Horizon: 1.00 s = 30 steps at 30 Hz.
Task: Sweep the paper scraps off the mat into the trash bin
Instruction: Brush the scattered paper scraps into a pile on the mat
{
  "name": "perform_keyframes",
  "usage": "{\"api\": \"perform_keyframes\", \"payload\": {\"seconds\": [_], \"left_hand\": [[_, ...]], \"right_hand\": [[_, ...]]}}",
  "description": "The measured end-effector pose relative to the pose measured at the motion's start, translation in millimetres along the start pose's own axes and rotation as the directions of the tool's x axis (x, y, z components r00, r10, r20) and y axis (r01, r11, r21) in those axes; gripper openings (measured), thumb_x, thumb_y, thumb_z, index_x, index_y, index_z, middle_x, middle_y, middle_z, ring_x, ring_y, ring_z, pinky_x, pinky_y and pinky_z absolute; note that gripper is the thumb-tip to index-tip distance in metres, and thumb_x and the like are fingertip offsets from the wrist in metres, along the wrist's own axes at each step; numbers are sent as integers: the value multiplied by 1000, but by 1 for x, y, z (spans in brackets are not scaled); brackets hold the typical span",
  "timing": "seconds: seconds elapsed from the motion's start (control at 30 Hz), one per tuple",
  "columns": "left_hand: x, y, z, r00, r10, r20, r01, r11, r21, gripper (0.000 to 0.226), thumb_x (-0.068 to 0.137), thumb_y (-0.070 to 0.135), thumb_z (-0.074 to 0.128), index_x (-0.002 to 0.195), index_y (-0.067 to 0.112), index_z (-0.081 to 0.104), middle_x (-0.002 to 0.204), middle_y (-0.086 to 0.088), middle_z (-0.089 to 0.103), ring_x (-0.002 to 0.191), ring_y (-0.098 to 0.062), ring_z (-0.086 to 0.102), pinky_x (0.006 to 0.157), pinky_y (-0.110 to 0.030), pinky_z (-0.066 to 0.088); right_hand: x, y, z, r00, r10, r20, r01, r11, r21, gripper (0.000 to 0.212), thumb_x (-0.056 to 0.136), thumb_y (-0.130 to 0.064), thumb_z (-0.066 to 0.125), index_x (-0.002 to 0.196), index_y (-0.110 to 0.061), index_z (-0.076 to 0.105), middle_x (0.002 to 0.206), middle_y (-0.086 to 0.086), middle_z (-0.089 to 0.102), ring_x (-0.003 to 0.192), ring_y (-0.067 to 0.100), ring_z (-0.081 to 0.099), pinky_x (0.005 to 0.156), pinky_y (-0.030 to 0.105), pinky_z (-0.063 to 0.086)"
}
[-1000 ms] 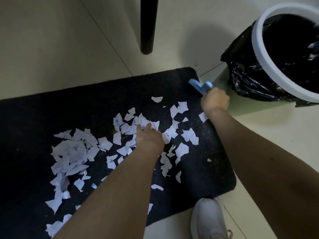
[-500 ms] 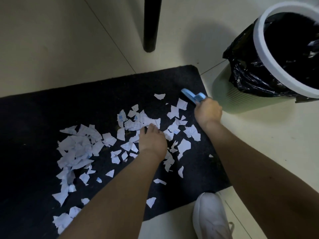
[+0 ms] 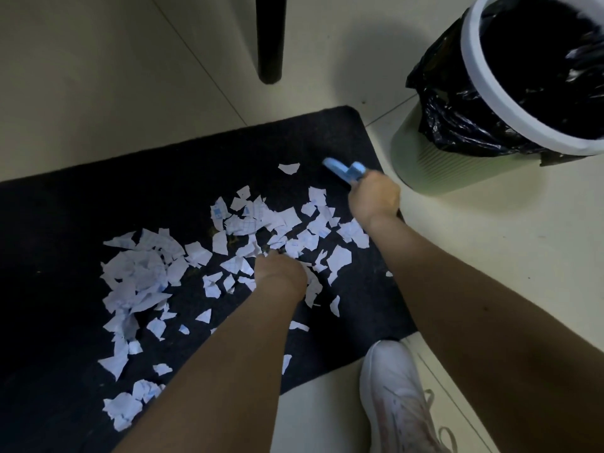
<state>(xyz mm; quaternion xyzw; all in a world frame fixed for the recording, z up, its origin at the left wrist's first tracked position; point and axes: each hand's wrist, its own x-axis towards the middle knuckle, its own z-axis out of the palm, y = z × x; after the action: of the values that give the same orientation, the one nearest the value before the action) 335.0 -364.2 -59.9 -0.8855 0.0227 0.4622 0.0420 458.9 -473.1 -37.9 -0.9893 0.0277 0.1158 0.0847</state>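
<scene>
Several white paper scraps [image 3: 143,273] lie scattered over the black mat [image 3: 98,207], thickest at its left and centre. My left hand [image 3: 281,276] rests on the scraps in the middle of the mat, fingertips pointing down among them; most of the fingers are hidden behind the back of the hand. My right hand [image 3: 374,197] grips a blue handled tool [image 3: 346,170] above the mat's right edge; the tool is blurred. The trash bin [image 3: 483,76], pale green with a white rim and black liner, stands on the floor just right of the mat.
A black furniture leg [image 3: 269,37] stands on the pale tiled floor beyond the mat's far edge. My white shoe [image 3: 395,397] is on the floor at the mat's near right corner.
My right hand with the blue tool has moved left from beside the bin onto the mat's right edge. My left hand has drawn back toward me across the scraps, bunching some together.
</scene>
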Motion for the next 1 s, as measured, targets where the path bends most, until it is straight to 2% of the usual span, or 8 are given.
{"api": "perform_keyframes", "payload": {"seconds": [0.1,0.23,0.33,0.43,0.53,0.7,0.87,1.0], "left_hand": [[0,2,1,999,-13,30,14,1000,-8,46,94,18,44,140,10,44,149,-6,37,142,-25,23,116,-40,22],[0,1,4,998,-16,53,17,1000,-16,50,95,22,44,144,12,38,153,-6,31,144,-24,19,115,-41,22],[0,-1,4,998,-18,56,19,999,-30,50,95,21,44,144,10,38,152,-7,32,143,-24,21,115,-40,23],[-1,-4,2,998,-2,57,5,999,-43,50,95,19,43,144,9,38,151,-7,33,142,-24,24,115,-40,23],[1,-8,1,997,22,70,-19,999,-44,53,96,20,43,147,9,34,154,-7,28,144,-25,20,117,-43,19],[5,-12,2,995,45,85,-41,998,-48,53,97,23,42,148,10,33,156,-6,26,146,-24,16,120,-45,14],[5,-15,3,996,55,72,-51,997,-54,53,97,23,42,147,9,34,155,-7,28,146,-24,18,120,-45,12],[5,-16,4,995,67,70,-65,997,-33,51,97,24,43,146,9,36,154,-7,30,145,-25,20,120,-45,12]], "right_hand": [[-20,-18,16,994,-64,90,57,995,78,25,97,-20,49,119,-17,61,83,2,60,67,18,53,54,25,41],[-48,-28,29,979,-171,114,158,981,114,24,97,-24,48,108,-11,65,89,6,64,76,23,59,62,28,40],[-29,-35,16,996,-92,-13,93,988,126,27,97,-26,47,104,-9,66,84,5,63,68,20,52,61,26,35],[2,-46,0,991,-88,-99,100,987,122,25,96,-19,47,111,-8,64,100,12,66,83,28,59,68,29,36],[20,-59,2,990,-144,-9,144,989,37,27,94,-15,48,118,-10,60,110,14,65,100,33,61,76,33,44],[5,-72,22,963,-249,107,252,968,-9,24,92,-14,49,114,-11,61,107,12,67,98,30,62,74,30,41],[2,-64,12,971,-240,22,238,969,69,26,96,-25,47,99,-9,67,96,10,68,83,26,61,67,27,38],[19,-74,-2,985,-165,-49,167,985,45,23,94,-18,48,107,-8,65,104,14,67,97,34,62,74,31,43]]}}
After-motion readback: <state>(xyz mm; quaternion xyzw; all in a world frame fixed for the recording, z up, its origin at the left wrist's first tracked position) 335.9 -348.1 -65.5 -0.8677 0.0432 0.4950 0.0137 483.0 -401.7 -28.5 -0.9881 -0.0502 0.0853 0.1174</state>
